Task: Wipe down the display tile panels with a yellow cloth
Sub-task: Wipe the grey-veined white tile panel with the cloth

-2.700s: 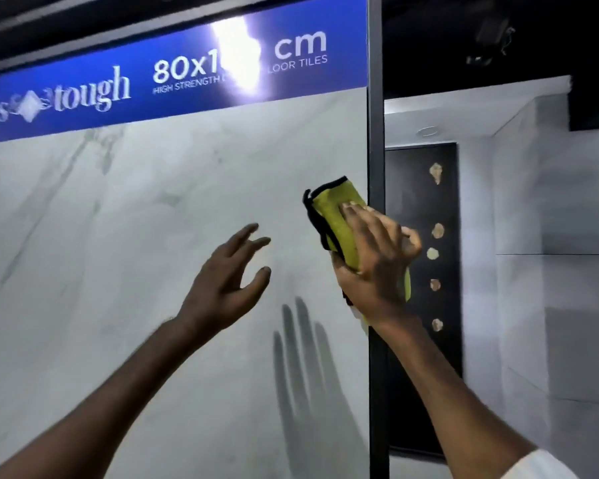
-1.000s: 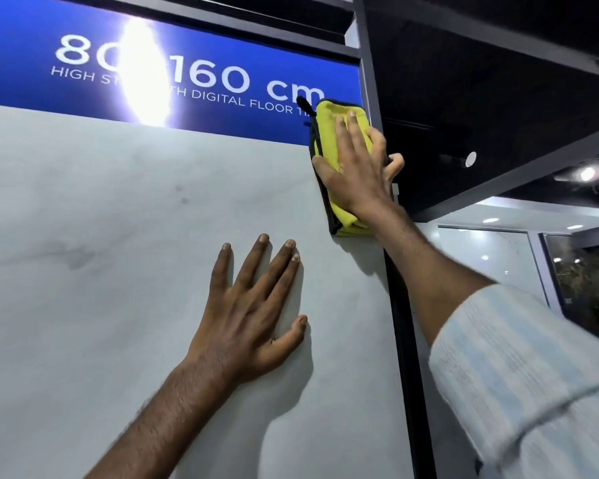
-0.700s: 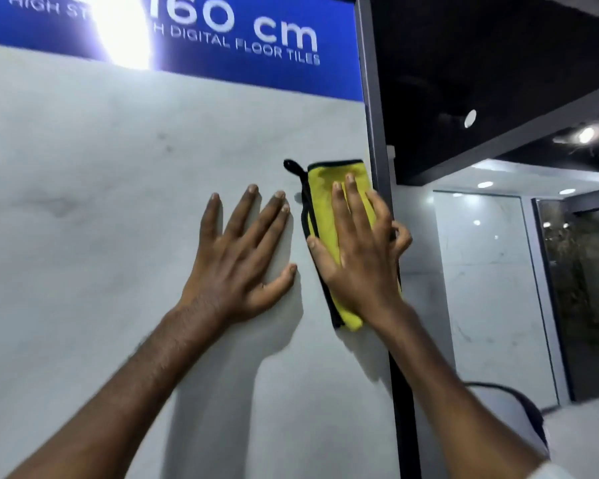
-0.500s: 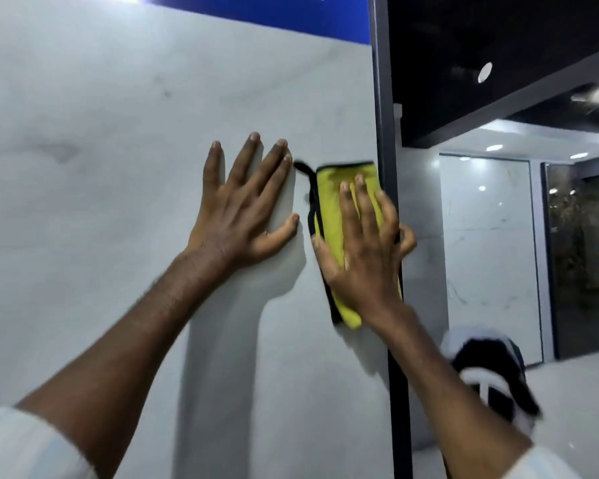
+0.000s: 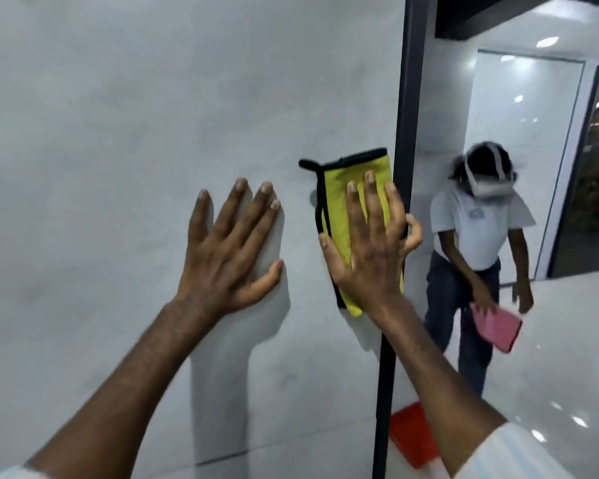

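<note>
Cloth: the yellow cloth, folded and black-edged, lies flat on the pale tile panel, hard against its right edge beside the dark frame post.
Right hand: the right hand presses the cloth to the panel with an open palm, fingers straight and slightly apart, the little finger curling round the post side.
Left hand: the left hand rests flat on the bare panel just left of the cloth, fingers spread, holding nothing.
Change: a second ago the cloth was up at the blue header strip; it has since come down along the right edge, and the header is out of sight.
Meaning: my guess is the edge stroke is running downward, with the lower panel and the wide area to the left not yet wiped.
Surface: glossy, faintly veined, it shows soft shadows of both arms.
Room: past the post, a person in a headset carries a pink cloth; something red lies on the shiny floor.
</note>
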Available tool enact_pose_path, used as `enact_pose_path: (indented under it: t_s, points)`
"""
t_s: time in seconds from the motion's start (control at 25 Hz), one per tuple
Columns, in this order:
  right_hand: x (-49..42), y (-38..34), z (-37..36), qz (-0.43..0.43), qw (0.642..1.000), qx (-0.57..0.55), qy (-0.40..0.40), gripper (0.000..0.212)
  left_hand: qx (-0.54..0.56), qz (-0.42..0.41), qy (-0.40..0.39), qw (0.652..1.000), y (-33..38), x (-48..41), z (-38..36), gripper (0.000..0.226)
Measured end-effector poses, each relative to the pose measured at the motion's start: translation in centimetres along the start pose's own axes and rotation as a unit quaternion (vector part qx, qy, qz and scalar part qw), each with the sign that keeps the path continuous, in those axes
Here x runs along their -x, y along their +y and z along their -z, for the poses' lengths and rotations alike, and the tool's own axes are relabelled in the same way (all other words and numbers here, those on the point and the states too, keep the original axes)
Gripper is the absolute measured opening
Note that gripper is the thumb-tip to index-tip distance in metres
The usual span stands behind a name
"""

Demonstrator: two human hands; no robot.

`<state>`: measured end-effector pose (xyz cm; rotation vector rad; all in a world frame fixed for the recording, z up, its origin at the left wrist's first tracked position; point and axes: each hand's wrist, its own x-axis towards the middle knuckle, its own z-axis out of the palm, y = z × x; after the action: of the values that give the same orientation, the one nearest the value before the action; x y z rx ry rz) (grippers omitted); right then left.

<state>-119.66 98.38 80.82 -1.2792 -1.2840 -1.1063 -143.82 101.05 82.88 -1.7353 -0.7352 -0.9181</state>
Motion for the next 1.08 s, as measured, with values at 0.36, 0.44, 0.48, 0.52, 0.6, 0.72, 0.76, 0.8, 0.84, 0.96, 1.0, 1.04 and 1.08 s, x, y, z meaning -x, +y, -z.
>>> enact_pose_path:
  t_s: [0.36,0.44,0.48,0.52,0.6,0.72,0.76,0.8,0.84,0.96,1.0,1.04,1.08]
  points:
    - [-4.7,-0.9,1.1,-0.038,0.999,-0.001,0.013,0.077,0.020,0.013,-0.011,1.000,0.6,0.4,0.4,0.074]
    - [-2.4,-0.7,0.9,-0.036,0.999,0.000,0.016,0.077,0.061,0.001,-0.005,0.998,2.4,2.5,0.5,0.070]
    - [0.3,-0.4,0.5,-0.032,0.999,0.000,0.008,0.076,0.074,-0.008,-0.005,0.997,3.7,4.0,0.5,0.071]
    - [3.7,-0.2,0.2,-0.029,1.000,0.001,-0.006,0.076,0.081,-0.014,-0.013,0.997,4.9,5.3,0.5,0.073]
    - [11.1,0.2,-0.4,-0.017,0.999,0.008,-0.049,0.077,0.075,-0.017,-0.044,0.996,6.2,7.5,-0.5,0.077]
    - [17.0,0.6,-0.6,-0.002,0.996,-0.006,-0.093,0.078,0.031,-0.020,-0.046,0.998,6.4,8.8,-2.1,0.077]
    - [16.3,0.6,-0.7,0.000,0.996,-0.008,-0.085,0.078,0.019,-0.019,-0.038,0.999,6.6,8.8,-2.3,0.076]
    - [14.8,0.3,-0.6,-0.007,0.998,-0.006,-0.068,0.078,0.017,-0.019,-0.032,0.999,6.7,8.9,-2.5,0.076]
    - [12.7,-0.1,-0.4,-0.023,0.999,-0.006,-0.046,0.077,0.020,-0.018,-0.028,0.999,6.7,8.9,-2.6,0.076]
    - [9.3,-0.7,-0.7,-0.066,0.998,-0.011,0.012,0.074,0.023,-0.009,-0.027,0.999,6.8,9.0,-2.6,0.076]
    - [10.2,-0.4,-0.9,-0.060,0.998,-0.012,0.018,0.075,0.024,-0.007,-0.027,0.999,6.8,9.1,-2.7,0.076]
    - [12.4,-0.1,-1.2,-0.048,0.999,-0.015,0.012,0.077,0.023,-0.007,-0.025,0.999,6.8,9.1,-2.7,0.076]
    - [15.5,0.2,-1.5,-0.033,0.999,-0.022,-0.007,0.081,0.019,-0.008,-0.023,1.000,6.8,9.2,-2.8,0.076]
